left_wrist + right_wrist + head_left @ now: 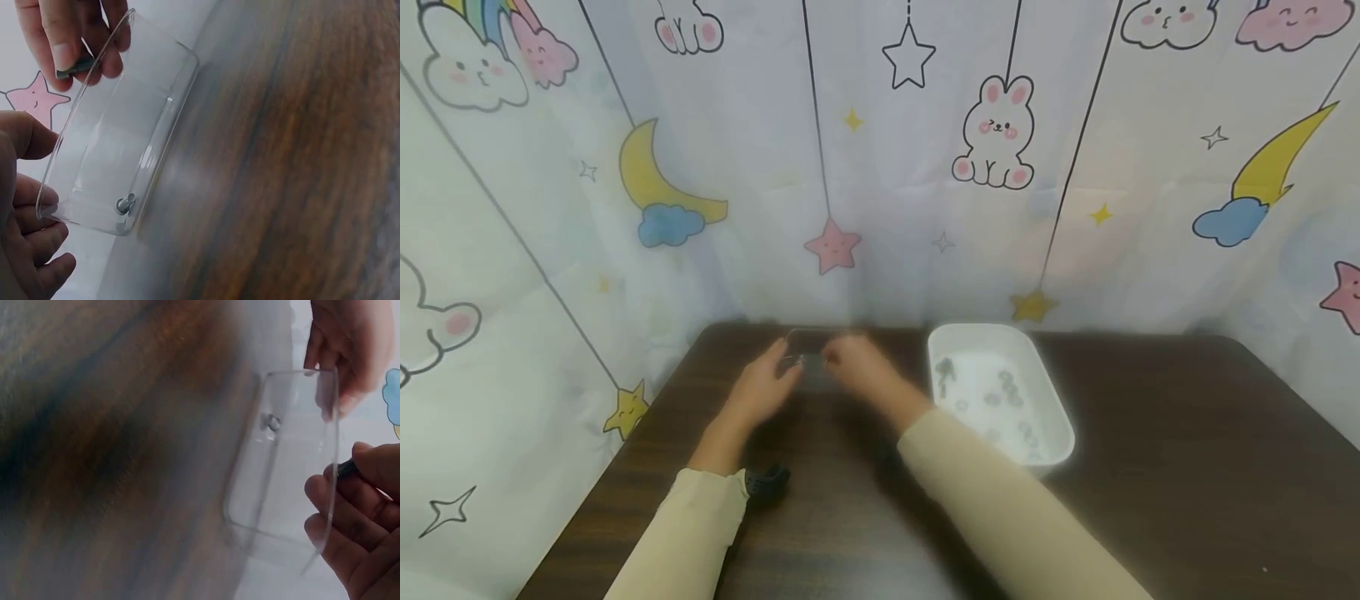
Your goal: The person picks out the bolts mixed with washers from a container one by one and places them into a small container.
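Note:
A clear plastic box [119, 144] sits on the table at the far side, partly hidden between the hands in the head view. My left hand [756, 390] grips its near-left end, thumb at the rim and fingers along the wall. Over the opposite end of the rim, my right hand [867, 371] pinches a dark threaded bolt [345, 469] between thumb and fingers. Its tip shows just at the box's edge in the right wrist view. One small silvery metal fastener [125, 204] lies on the bottom of the box, near the left hand's end.
To the right of the hands stands a white plastic basin [1060, 425] with several small metal pieces in it, some blurred. The right forearm passes close by its left side. Behind the brown wooden table [1172, 467] hangs a cartoon-printed curtain [895, 167].

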The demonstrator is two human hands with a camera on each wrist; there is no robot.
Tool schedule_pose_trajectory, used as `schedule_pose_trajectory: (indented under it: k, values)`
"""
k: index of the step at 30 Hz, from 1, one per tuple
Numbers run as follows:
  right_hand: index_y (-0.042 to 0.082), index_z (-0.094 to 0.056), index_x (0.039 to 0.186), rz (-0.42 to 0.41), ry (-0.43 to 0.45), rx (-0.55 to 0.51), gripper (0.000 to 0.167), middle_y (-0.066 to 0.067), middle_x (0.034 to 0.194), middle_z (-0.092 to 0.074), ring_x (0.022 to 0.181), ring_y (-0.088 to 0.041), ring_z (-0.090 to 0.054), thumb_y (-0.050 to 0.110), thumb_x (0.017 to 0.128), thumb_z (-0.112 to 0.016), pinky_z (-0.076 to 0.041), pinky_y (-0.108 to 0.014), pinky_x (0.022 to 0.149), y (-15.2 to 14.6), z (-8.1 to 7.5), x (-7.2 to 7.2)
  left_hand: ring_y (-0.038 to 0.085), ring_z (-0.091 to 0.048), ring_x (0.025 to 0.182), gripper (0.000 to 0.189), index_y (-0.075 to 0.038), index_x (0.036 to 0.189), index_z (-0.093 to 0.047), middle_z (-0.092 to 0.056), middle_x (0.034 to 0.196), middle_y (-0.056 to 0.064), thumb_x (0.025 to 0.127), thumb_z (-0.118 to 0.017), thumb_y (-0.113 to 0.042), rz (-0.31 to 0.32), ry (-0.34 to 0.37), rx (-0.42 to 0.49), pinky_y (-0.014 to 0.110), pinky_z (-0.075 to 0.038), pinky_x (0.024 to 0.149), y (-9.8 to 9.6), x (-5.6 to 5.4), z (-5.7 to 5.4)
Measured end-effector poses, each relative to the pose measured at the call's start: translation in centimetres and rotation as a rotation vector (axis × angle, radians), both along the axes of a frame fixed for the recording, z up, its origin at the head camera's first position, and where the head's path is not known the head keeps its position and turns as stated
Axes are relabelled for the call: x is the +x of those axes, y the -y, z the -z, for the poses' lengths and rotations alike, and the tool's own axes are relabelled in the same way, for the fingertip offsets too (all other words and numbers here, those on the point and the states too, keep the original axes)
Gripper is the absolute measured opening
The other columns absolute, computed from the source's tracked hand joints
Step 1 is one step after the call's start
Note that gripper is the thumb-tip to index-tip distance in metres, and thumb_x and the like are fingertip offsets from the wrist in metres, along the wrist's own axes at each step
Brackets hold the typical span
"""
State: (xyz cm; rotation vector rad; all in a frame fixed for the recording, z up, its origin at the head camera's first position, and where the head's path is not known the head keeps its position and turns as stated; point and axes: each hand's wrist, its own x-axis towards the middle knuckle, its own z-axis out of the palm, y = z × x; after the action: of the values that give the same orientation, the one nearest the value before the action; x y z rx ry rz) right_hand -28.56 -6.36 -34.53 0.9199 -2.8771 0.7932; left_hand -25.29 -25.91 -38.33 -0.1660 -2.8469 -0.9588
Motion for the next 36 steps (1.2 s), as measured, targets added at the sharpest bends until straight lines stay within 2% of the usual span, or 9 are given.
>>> schedule_pose_trajectory:
  k: [4, 11, 20, 36]
  values:
    - [0.007, -0.07, 0.117, 0.01, -0.005, 0.06, 0.024, -0.011, 0.117, -0.07, 0.109, -0.024, -0.066, 0.016, 0.096, -0.063, -0.055, -0.036, 0.097, 0.5, 0.5, 0.1, 0.041, -0.032, 0.143, 0.065, 0.0, 0.153, -0.029, -0.033, 0.157, 0.021, 0.102, -0.047, -0.036, 0.002, -0.001, 0.0, 0.056, -0.028, 0.118, 0.1, 0.0, 0.1]
    - [0.009, -0.068, 0.118, 0.016, 0.023, 0.099, 0.024, -0.01, 0.111, -0.07, 0.1, -0.022, -0.066, 0.017, 0.099, -0.058, -0.057, -0.034, 0.088, 1.0, 1.1, 0.1, 0.041, -0.033, 0.143, 0.064, -0.002, 0.154, -0.028, -0.032, 0.157, 0.02, 0.103, -0.045, -0.037, 0.009, -0.001, 0.023, 0.056, -0.027, 0.118, 0.1, 0.1, 0.1]
    - [0.002, -0.063, 0.126, -0.011, 0.074, 0.054, 0.029, -0.014, 0.123, -0.068, 0.114, -0.027, -0.065, 0.013, 0.1, -0.053, -0.053, -0.039, 0.1, 1.3, 1.4, 0.3, 0.041, -0.033, 0.143, 0.061, -0.001, 0.154, -0.029, -0.031, 0.158, 0.02, 0.103, -0.044, -0.032, 0.02, -0.008, 0.039, 0.055, -0.027, 0.119, 0.2, 0.2, 0.1]
    - [0.004, -0.062, 0.128, -0.008, 0.1, 0.037, 0.031, -0.013, 0.126, -0.067, 0.117, -0.027, -0.063, 0.013, 0.1, -0.054, -0.052, -0.039, 0.102, 1.4, 1.5, 0.1, 0.041, -0.031, 0.144, 0.062, -0.002, 0.155, -0.026, -0.028, 0.159, 0.02, 0.103, -0.046, -0.03, 0.016, 0.011, 0.048, 0.056, -0.025, 0.119, 0.2, 0.0, 0.3]
